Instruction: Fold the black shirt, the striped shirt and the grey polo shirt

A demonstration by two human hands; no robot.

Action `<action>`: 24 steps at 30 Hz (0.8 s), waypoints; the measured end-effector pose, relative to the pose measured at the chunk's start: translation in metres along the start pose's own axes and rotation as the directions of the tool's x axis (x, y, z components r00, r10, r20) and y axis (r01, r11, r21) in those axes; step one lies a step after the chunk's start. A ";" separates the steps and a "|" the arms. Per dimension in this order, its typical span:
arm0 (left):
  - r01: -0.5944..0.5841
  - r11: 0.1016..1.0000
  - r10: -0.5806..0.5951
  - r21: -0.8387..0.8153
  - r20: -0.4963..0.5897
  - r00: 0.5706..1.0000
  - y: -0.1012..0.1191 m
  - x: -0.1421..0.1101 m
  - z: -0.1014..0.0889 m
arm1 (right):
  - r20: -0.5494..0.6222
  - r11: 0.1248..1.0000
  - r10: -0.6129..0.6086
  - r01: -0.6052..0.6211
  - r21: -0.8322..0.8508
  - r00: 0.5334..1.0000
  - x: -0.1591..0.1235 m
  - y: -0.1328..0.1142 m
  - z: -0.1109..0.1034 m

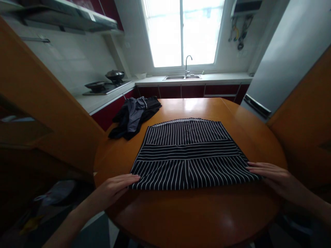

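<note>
nearest is the table, its glossy brown top curving round at the near rim. a pale fridge stands past it on the right, and a bright window fills part of the far wall. on the middle of the table lies the striped cloth, black with thin white lines, spread flat with a few creases; the lines run lengthwise except in a band across its middle, where they run side to side. just beside its far left corner is a heap of dark clothes, black and grey. below the window sits a sink; at far left a pot and a pan rest on a hob. the left hand has its fingers on the cloth's near left corner, the right hand on the near right one. fingers are straight and close together; thumbs are unclear, so i cannot tell whether either hand pinches the fabric.
</note>
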State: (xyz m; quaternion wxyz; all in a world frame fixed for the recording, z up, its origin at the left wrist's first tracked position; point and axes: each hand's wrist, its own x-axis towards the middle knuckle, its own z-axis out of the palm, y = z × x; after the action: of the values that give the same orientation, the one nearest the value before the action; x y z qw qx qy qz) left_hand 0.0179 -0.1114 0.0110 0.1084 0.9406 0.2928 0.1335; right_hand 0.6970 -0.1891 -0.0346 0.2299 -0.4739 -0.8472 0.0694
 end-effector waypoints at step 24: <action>0.418 0.695 -0.581 -0.585 -0.116 0.805 -0.100 0.151 -0.076 | -0.303 0.726 0.582 -0.315 0.611 0.755 0.196 0.024 -0.042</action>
State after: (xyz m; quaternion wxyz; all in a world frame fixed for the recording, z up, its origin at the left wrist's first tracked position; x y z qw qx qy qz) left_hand 0.0616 0.0668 0.0827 0.3525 0.7246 0.5036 0.3116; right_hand 0.6477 -0.0166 0.0581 0.5255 -0.5911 -0.5653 0.2343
